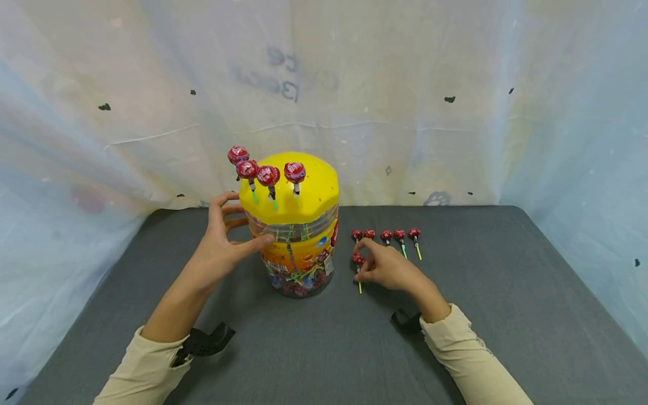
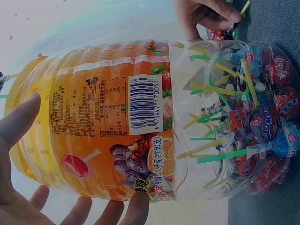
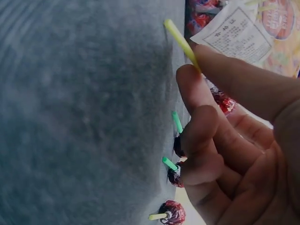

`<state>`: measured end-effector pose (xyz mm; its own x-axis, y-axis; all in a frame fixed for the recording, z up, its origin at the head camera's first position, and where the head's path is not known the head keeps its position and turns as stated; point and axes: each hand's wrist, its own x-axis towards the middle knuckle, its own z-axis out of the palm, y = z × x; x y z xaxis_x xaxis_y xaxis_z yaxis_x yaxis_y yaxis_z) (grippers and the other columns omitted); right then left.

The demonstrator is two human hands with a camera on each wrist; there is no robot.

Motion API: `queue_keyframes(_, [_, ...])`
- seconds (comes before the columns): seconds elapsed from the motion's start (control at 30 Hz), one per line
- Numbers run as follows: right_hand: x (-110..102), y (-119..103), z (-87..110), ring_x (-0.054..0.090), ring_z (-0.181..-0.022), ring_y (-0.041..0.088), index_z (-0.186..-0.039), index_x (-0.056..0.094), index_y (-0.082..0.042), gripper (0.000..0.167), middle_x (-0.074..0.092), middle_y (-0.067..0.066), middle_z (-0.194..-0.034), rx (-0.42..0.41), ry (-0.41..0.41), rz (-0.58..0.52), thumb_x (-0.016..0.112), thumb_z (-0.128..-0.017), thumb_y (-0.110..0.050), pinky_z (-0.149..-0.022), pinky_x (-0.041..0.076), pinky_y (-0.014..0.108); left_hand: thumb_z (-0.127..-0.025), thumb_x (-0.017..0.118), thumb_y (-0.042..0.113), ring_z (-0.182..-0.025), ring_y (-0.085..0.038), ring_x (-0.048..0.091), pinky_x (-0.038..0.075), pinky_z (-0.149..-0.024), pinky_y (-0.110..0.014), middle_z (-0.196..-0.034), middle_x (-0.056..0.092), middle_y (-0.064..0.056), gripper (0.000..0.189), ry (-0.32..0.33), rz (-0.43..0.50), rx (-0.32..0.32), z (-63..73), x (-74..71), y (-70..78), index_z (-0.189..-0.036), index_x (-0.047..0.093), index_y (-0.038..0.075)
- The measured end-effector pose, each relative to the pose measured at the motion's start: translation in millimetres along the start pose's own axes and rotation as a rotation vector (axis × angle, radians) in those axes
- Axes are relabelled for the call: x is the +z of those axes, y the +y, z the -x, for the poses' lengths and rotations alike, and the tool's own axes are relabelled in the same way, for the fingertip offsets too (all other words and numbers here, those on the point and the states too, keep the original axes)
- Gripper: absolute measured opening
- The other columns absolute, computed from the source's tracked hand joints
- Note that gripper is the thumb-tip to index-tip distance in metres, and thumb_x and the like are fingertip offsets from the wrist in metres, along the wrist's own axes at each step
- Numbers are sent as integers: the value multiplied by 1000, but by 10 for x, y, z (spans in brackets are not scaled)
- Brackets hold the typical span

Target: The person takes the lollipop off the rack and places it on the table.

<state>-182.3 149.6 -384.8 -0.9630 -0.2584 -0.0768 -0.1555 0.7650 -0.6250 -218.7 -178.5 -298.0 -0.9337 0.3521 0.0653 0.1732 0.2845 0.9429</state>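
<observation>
A clear plastic candy jar (image 1: pixel 309 250) with a yellow lid (image 1: pixel 316 183) stands upright on the dark table. Several red-wrapped lollipops (image 1: pixel 295 172) stick up from the lid on their sticks. My left hand (image 1: pixel 215 247) holds the jar from the left, its thumb across the front just below the lid and its fingers along the far side. To the right of the jar, my right hand (image 1: pixel 387 269) pinches a lollipop (image 3: pixel 180 40) by its yellow stick between thumb and index finger. The red candy end of that lollipop points toward the back of the table.
Behind the right hand, several red lollipops (image 1: pixel 414 232) lie in a row on the grey table (image 1: pixel 324 354). Inside the jar, loose wrapped lollipops (image 2: pixel 262 122) fill the bottom. A pale curtain (image 1: pixel 385 101) hangs along the table's back and sides.
</observation>
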Motion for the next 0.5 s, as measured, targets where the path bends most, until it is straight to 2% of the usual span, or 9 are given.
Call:
queue_keyframes(0.3, [31, 34, -29, 55, -60, 9, -121, 56, -11, 49, 69, -4, -74, 56, -11, 54, 83, -82, -24, -58, 43, 26, -92, 72, 27, -139, -36, 33, 45, -103, -59, -150, 20, -13, 91, -2, 0, 13, 0, -7, -8, -150, 2, 23])
queue_keyframes(0.5, [36, 34, -33, 57, -62, 10, -119, 58, -10, 47, 69, -3, -75, 77, 0, 51, 83, -81, -23, -59, 44, 27, -92, 72, 27, -139, -36, 33, 45, -102, -59, -150, 20, -13, 91, -2, 2, 14, -1, -4, -13, -149, 2, 24])
